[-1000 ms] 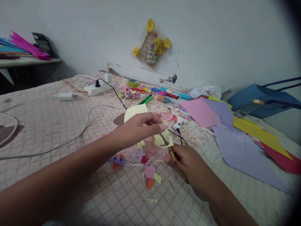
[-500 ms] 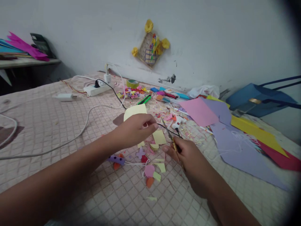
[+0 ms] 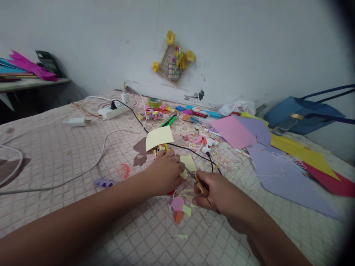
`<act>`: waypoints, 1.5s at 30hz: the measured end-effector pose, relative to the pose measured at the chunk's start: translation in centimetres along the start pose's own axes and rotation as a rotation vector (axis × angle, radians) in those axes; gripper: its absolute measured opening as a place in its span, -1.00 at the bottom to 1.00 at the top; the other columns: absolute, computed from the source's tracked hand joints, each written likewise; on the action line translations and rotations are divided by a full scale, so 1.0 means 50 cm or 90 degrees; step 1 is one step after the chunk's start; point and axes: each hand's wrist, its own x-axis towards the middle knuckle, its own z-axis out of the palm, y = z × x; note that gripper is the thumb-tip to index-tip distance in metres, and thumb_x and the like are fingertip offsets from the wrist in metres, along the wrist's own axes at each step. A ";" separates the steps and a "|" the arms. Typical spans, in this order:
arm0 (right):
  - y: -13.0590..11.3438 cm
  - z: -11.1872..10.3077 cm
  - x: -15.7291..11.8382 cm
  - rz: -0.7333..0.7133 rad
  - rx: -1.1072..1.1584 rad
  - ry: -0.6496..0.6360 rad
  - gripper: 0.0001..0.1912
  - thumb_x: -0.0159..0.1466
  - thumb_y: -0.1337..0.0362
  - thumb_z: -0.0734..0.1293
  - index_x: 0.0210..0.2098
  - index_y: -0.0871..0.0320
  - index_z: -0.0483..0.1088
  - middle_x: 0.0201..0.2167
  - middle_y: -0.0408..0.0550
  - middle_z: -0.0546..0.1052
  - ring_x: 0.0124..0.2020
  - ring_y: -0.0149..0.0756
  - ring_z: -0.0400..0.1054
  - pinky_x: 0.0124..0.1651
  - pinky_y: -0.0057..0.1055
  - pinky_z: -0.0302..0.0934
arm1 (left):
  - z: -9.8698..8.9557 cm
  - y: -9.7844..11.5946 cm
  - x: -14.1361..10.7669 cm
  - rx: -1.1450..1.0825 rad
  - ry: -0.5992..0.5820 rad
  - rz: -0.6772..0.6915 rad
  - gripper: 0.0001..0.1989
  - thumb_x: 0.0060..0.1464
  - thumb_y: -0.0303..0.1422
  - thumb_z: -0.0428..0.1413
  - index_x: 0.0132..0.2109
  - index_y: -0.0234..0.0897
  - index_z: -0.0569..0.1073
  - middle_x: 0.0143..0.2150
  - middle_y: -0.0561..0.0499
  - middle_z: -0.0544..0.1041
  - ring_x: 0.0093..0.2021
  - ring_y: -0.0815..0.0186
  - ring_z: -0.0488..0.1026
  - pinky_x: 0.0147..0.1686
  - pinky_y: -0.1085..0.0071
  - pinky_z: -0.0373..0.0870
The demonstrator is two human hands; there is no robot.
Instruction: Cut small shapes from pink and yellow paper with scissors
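Right hand (image 3: pixel 219 190) is wrapped round the gold-coloured handles of some metal scissors (image 3: pixel 201 184), which point away and a bit left, just over the cloth. Left hand (image 3: pixel 166 171) is palm-down right at their tip; fingers are curled under, so I can't tell if it's pinching anything.

Just past the scissors' blades there's a small flat square of pale yellow paper (image 3: pixel 188 162), and further beyond them, off to the left, a bigger pale yellow sheet (image 3: pixel 159 137) with a soft curl to it. Nearer me than the scissors: a smooth pink disc (image 3: pixel 178 203), a rounded orange scrap (image 3: pixel 179 217) and some thin white string. Well left of them is a purple tube (image 3: pixel 104 183) with dark spots.

Past the scissors, slightly right, sits a white glue gun (image 3: pixel 210 145) with a red switch; any lettering on it is too small to read. Far right of them are big angular purple sheets (image 3: pixel 283 177), flat and matte, plus a shiny-clasped blue bag (image 3: pixel 302 114). Under the scissors it's all quilted cloth (image 3: pixel 83 155), stitched in diamonds.
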 end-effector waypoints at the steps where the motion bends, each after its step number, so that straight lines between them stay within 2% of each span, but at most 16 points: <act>1: 0.000 0.002 -0.001 -0.003 -0.009 -0.007 -0.82 -0.03 0.36 0.36 -0.44 0.15 0.26 -0.51 -0.20 0.36 -0.51 -0.42 0.16 -0.48 -0.50 -0.04 | 0.003 -0.001 0.000 -0.014 0.002 -0.003 -0.83 0.02 -0.30 0.01 -0.34 -0.28 0.44 -0.28 -0.11 0.45 -0.17 0.12 0.29 -0.23 0.20 0.15; 8: -0.007 0.007 -0.011 -0.021 -0.038 -0.032 -0.73 -0.07 0.30 0.42 -0.41 0.13 0.26 -0.46 -0.18 0.38 -0.47 -0.37 0.18 -0.42 -0.47 -0.04 | 0.023 -0.008 0.002 -0.107 0.022 -0.037 -0.86 -0.06 -0.30 0.07 -0.33 -0.26 0.40 -0.30 -0.05 0.44 -0.23 0.20 0.30 -0.26 0.29 0.16; 13: -0.005 0.010 -0.014 -0.035 -0.047 -0.031 -0.76 -0.08 0.43 0.35 -0.46 0.13 0.22 -0.50 -0.20 0.33 -0.50 -0.41 0.13 -0.48 -0.51 -0.09 | 0.008 -0.017 0.015 -0.132 0.004 -0.028 -0.92 -0.13 -0.38 0.09 -0.41 -0.28 0.41 -0.37 -0.02 0.46 -0.26 0.22 0.34 -0.28 0.31 0.16; 16: -0.003 0.014 -0.013 -0.051 -0.043 -0.033 -0.82 -0.04 0.46 0.29 -0.48 0.13 0.20 -0.53 -0.20 0.32 -0.52 -0.42 0.12 -0.51 -0.52 -0.10 | -0.011 -0.026 0.019 -0.137 0.011 -0.063 -0.92 -0.12 -0.39 0.06 -0.42 -0.27 0.42 -0.38 -0.01 0.48 -0.27 0.21 0.36 -0.30 0.30 0.16; 23: 0.000 0.022 -0.015 -0.066 -0.054 -0.034 -0.89 0.10 0.32 0.29 -0.48 0.12 0.22 -0.54 -0.17 0.33 -0.53 -0.40 0.14 -0.47 -0.49 -0.06 | -0.051 -0.050 0.015 -0.151 0.130 -0.170 -0.90 -0.12 -0.42 0.02 -0.41 -0.26 0.42 -0.40 0.00 0.46 -0.31 0.24 0.37 -0.24 0.27 0.20; 27: -0.005 0.010 -0.016 -0.048 -0.044 -0.039 -0.82 0.03 0.26 0.36 -0.45 0.11 0.24 -0.49 -0.16 0.37 -0.49 -0.37 0.17 -0.44 -0.48 -0.05 | -0.059 -0.060 0.017 -0.165 0.135 -0.211 -0.90 -0.11 -0.42 0.01 -0.41 -0.26 0.41 -0.38 -0.02 0.46 -0.30 0.24 0.37 -0.27 0.31 0.23; 33: -0.009 0.000 -0.024 -0.019 -0.062 -0.062 -0.69 -0.04 0.13 0.42 -0.41 0.11 0.26 -0.42 -0.14 0.40 -0.44 -0.33 0.21 -0.44 -0.48 -0.05 | -0.056 -0.082 0.022 -0.164 0.157 -0.221 -0.92 -0.11 -0.43 0.00 -0.44 -0.26 0.39 -0.41 0.02 0.46 -0.32 0.27 0.36 -0.29 0.35 0.23; 37: -0.008 0.020 -0.043 0.044 -0.120 -0.041 -0.77 0.02 0.17 0.37 -0.38 0.07 0.26 -0.43 -0.17 0.41 -0.47 -0.35 0.22 -0.47 -0.50 -0.11 | -0.046 -0.091 0.025 -0.164 0.178 -0.231 -0.93 -0.13 -0.43 0.02 -0.44 -0.26 0.40 -0.43 0.01 0.45 -0.33 0.28 0.37 -0.30 0.37 0.23; 41: -0.009 0.040 -0.070 0.067 -0.136 0.007 -0.88 0.08 0.23 0.30 -0.40 0.06 0.25 -0.55 -0.21 0.38 -0.55 -0.39 0.19 -0.49 -0.50 -0.12 | -0.048 -0.090 0.026 -0.187 0.183 -0.210 -0.85 -0.12 -0.44 0.01 -0.33 -0.25 0.42 -0.38 0.02 0.46 -0.32 0.30 0.38 -0.36 0.42 0.26; 43: 0.005 0.035 -0.085 0.063 -0.097 0.035 -0.88 0.08 0.22 0.28 -0.43 0.08 0.22 -0.60 -0.21 0.34 -0.57 -0.39 0.18 -0.50 -0.50 -0.08 | -0.052 -0.086 0.026 -0.202 0.175 -0.191 -0.83 -0.11 -0.44 0.01 -0.31 -0.24 0.43 -0.36 0.03 0.48 -0.31 0.31 0.39 -0.36 0.44 0.27; 45: 0.042 0.011 -0.098 0.072 -0.046 0.083 -0.85 0.10 0.20 0.25 -0.46 0.10 0.16 -0.59 -0.19 0.33 -0.56 -0.38 0.18 -0.51 -0.50 -0.01 | -0.056 -0.082 0.024 -0.214 0.167 -0.172 -0.82 -0.10 -0.44 0.01 -0.31 -0.24 0.45 -0.34 0.03 0.49 -0.29 0.31 0.40 -0.33 0.45 0.28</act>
